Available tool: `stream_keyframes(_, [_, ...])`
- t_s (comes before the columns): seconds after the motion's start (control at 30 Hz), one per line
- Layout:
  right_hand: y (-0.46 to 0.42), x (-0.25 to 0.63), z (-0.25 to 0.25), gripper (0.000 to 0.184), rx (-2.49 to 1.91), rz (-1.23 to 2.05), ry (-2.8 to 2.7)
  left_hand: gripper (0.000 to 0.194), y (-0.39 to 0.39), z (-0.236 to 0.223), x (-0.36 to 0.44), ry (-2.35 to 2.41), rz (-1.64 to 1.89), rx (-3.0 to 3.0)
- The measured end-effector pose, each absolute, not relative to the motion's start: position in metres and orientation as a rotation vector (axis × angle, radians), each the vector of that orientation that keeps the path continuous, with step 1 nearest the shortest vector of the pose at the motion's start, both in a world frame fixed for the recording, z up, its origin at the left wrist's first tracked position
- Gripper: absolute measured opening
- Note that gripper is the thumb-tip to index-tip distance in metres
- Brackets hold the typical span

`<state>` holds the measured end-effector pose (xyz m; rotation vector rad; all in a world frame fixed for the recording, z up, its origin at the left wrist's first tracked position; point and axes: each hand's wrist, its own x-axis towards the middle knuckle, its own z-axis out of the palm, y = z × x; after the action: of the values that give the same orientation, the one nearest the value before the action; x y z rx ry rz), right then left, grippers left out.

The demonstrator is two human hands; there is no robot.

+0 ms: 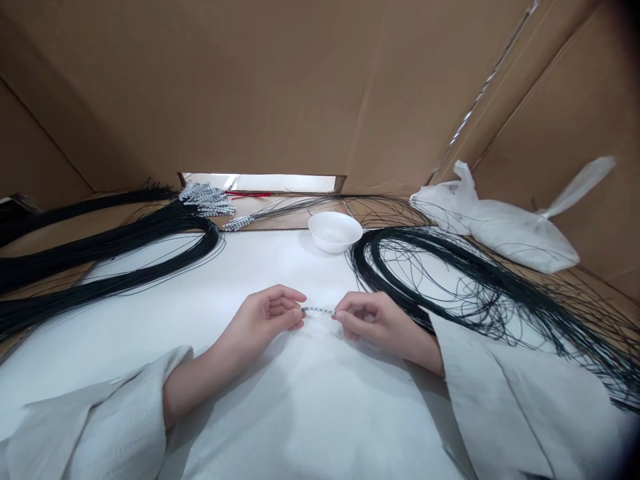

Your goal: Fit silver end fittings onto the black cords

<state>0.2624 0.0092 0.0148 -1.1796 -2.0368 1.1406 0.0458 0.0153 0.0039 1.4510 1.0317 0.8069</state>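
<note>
My left hand [265,317] and my right hand [367,321] rest on the white table cover [210,313], fingertips facing each other. Both pinch the ends of a short stretch of thin cord strung with small white beads [319,311], held taut between them. Just beyond the hands stands a small white bowl [335,231] with tiny pale beads inside. A loose coil of dark green cords [450,280] lies right beside my right hand and runs under my right sleeve.
A thick bundle of dark cords [110,257] sweeps across the left. Beaded cord ends [207,200] lie at the back. A white plastic bag [505,227] sits at the right. Cardboard walls [280,87] enclose the space, with a low opening at the back.
</note>
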Motion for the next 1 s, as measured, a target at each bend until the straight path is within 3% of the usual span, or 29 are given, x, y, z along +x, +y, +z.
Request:
stream_keyframes(0.3, [0.002,0.263,0.011,0.019,-1.196,0.687,-2.211,0.019,0.001,0.008,0.044,1.366,0.847,2.144])
stream_keyframes(0.6, [0.001,0.265,0.007,0.019,-1.171,0.533,-2.225,0.033,-0.003,-0.001,0.037,1.171,0.873,2.483])
stream_keyframes(1.0, [0.001,0.266,0.005,0.019,-1.035,0.321,-2.254,0.017,0.004,-0.003,0.035,1.162,0.998,2.642])
